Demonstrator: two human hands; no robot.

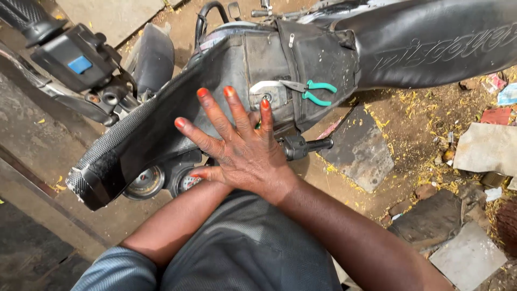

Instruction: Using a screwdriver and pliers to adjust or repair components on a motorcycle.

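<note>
My right hand [242,148] lies flat with fingers spread on the black textured tank cover [145,129] of a motorcycle; the nails are orange. Its little finger tip is next to a small round lock [267,97] on the grey tank. My left forearm [177,221] runs up under the right wrist, and the left hand itself is hidden beneath the right hand. Pliers with green handles [312,91] rest on the tank pouch, just right of my fingers. A black handlebar grip [307,145] sticks out right of my palm.
Two round gauges [144,183] sit below the cover. A switch housing with a blue button [79,64] is at the upper left, the black seat [431,37] at the upper right. Stone slabs [358,151], scraps and yellow litter cover the ground on the right.
</note>
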